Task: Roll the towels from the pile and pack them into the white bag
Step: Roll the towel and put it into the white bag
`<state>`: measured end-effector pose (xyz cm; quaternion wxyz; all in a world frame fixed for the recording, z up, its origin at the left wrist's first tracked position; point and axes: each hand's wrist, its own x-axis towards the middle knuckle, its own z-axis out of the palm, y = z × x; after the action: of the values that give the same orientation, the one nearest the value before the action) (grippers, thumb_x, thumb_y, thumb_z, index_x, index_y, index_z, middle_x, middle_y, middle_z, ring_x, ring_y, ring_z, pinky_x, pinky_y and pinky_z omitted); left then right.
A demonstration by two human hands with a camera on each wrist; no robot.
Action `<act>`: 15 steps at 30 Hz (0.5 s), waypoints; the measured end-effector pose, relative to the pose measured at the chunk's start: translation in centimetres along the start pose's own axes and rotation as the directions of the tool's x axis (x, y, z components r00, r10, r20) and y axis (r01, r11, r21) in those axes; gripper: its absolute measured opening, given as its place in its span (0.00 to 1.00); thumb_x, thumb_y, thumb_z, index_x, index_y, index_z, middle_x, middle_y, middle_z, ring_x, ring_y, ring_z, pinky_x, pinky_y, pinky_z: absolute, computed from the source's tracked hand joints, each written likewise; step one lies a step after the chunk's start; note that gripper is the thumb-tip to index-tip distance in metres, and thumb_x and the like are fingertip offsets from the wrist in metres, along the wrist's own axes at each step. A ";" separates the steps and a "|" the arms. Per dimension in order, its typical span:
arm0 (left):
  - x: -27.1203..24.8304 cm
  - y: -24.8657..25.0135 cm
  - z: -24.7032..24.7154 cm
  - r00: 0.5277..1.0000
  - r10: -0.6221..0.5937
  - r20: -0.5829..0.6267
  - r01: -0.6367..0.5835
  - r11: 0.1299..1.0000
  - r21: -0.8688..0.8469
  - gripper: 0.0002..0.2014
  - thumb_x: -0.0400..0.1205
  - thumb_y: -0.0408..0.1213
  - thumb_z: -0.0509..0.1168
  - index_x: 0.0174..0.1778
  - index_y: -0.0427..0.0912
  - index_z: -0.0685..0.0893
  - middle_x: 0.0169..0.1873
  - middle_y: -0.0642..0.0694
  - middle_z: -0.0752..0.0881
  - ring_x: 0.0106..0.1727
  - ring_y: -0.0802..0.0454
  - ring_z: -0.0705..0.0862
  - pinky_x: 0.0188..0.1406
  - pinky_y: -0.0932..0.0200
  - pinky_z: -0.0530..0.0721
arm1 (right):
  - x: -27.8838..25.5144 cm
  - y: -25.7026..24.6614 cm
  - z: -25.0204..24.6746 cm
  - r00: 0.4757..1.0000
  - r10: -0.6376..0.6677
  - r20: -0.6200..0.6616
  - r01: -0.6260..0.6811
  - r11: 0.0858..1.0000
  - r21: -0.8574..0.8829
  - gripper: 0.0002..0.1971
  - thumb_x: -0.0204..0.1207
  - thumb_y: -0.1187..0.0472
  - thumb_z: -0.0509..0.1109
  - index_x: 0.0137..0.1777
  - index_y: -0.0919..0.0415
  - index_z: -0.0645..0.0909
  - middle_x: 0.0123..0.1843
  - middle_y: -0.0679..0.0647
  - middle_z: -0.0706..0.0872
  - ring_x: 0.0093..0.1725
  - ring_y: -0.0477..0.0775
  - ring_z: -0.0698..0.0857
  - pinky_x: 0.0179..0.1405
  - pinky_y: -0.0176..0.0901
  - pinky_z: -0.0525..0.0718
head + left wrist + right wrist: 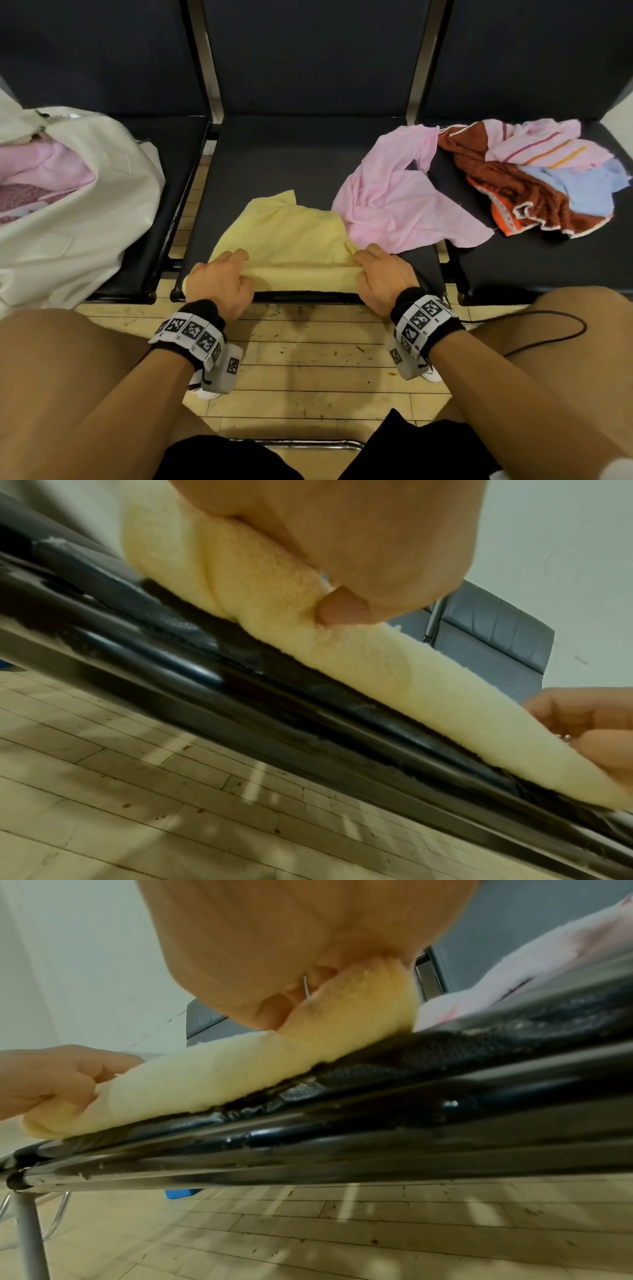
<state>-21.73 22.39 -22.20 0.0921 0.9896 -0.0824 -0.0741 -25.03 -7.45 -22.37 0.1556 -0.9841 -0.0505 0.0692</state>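
A yellow towel lies on the middle black seat, its near edge turned into a thin roll along the seat's front. My left hand grips the roll's left end, fingers curled over it and thumb tucked under. At the right end my right hand pinches the roll the same way. The white bag stands open on the left seat with pink towels inside. The pile sits to the right: a pink towel, a rust-brown towel, a striped one and a blue one.
Metal frame bars separate the three seats and backrests. The seat's front rail runs just below the roll. Wooden floor lies between my knees and the bench. A black cable loops over my right thigh.
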 end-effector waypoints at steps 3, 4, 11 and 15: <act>-0.1 0.2 0.2 0.998 0.002 -0.064 0.002 0.998 0.060 0.29 0.72 0.46 0.55 0.71 0.48 0.77 0.60 0.46 0.83 0.60 0.40 0.80 0.68 0.40 0.68 | 0.0 -0.1 0.3 0.991 -0.031 -0.127 0.028 0.999 -0.028 0.20 0.69 0.60 0.62 0.60 0.60 0.83 0.50 0.55 0.84 0.46 0.62 0.82 0.47 0.53 0.79; -0.1 0.2 0.3 0.993 0.024 -0.114 -0.015 0.997 0.071 0.28 0.72 0.44 0.59 0.70 0.47 0.79 0.62 0.45 0.82 0.63 0.40 0.78 0.71 0.38 0.65 | 0.1 -0.1 0.5 0.982 -0.061 -0.181 0.053 0.997 -0.048 0.18 0.65 0.61 0.65 0.55 0.60 0.84 0.47 0.54 0.84 0.45 0.61 0.81 0.47 0.53 0.79; -0.4 1.7 1.1 0.960 0.204 -0.189 -0.208 0.978 -0.002 0.09 0.80 0.41 0.61 0.50 0.47 0.85 0.49 0.50 0.85 0.52 0.43 0.81 0.57 0.45 0.74 | -0.3 -1.0 2.0 0.954 -0.235 -0.189 0.224 0.972 -0.076 0.14 0.69 0.58 0.62 0.47 0.57 0.87 0.47 0.51 0.87 0.45 0.57 0.82 0.47 0.47 0.76; -0.6 1.4 1.6 0.967 0.217 -0.134 -0.214 0.976 0.039 0.20 0.76 0.55 0.62 0.57 0.48 0.85 0.54 0.51 0.86 0.57 0.45 0.82 0.63 0.43 0.76 | -0.5 -0.7 2.8 0.968 -0.196 -0.159 0.183 0.978 -0.097 0.18 0.67 0.59 0.76 0.58 0.57 0.85 0.53 0.52 0.88 0.52 0.59 0.84 0.59 0.53 0.77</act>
<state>-22.76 20.89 -23.37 0.0931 0.9785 -0.1839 0.0058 -26.01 -5.98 -24.70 0.1247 -0.9826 -0.1338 -0.0311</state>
